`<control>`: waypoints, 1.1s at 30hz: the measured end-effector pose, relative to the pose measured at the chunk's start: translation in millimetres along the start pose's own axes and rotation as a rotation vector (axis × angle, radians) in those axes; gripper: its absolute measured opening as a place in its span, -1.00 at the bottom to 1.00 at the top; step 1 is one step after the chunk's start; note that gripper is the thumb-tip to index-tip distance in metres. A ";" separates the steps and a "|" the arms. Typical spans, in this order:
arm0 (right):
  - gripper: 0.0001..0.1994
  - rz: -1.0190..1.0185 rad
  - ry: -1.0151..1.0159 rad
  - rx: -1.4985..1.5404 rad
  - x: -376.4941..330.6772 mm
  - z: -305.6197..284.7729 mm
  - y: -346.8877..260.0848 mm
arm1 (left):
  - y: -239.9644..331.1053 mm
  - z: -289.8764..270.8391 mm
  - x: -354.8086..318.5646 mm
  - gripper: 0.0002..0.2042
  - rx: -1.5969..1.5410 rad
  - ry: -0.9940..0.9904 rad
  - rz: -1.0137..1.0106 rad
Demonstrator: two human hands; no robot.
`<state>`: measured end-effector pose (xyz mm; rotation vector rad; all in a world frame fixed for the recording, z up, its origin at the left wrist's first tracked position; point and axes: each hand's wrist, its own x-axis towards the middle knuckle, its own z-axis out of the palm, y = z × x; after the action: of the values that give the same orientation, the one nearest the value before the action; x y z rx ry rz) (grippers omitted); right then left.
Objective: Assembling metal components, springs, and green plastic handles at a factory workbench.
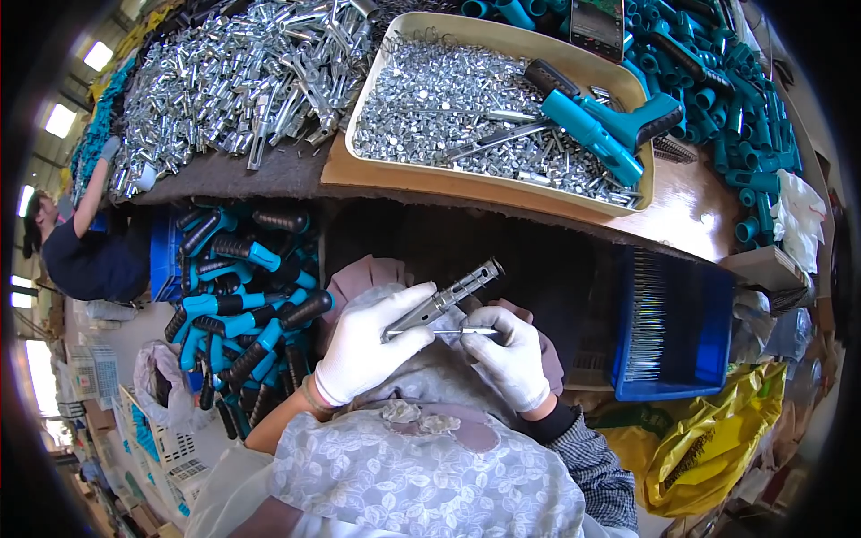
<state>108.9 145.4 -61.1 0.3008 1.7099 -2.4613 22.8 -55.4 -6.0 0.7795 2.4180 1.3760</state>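
Observation:
In a white glove, my left hand (369, 339) is closed round a slotted metal tube (456, 292), which tilts up to the right in front of my lap. My right hand (513, 357), also gloved in white, pinches a thin metal rod (479, 331) just below the tube. The rod lies nearly level and its left end reaches toward my left thumb. Whether rod and tube touch is not clear. A patterned light grey apron (421, 475) covers my lap beneath both hands.
Ahead, a cream tray (502, 186) of small metal parts carries a teal gun-shaped tool body (592, 134). Loose metal parts (224, 90) are heaped left of it, teal tubes (758, 134) right. Teal-and-black handles (242, 305) pile at left; a blue bin (691, 336) stands right. Another person (94, 255) works far left.

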 end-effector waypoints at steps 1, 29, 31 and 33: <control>-0.85 0.027 0.034 -0.039 0.4 -0.3 -3.6 | 0.0 -1.0 -0.6 -0.54 0.028 -0.011 0.004; -0.80 0.074 0.029 -0.222 6.9 -56.2 -40.5 | 13.8 -36.8 7.0 -0.64 0.299 -0.235 0.207; -0.80 0.071 0.024 -0.221 7.0 -55.4 -38.9 | 13.9 -35.9 7.7 -0.64 0.299 -0.235 0.210; -0.79 0.067 0.017 -0.218 7.8 -54.4 -37.6 | 12.5 -35.0 7.7 -0.64 0.300 -0.234 0.210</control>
<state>98.0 209.5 -47.1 0.3493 1.9200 -2.2066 4.4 -71.0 23.2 1.2247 2.4357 0.9291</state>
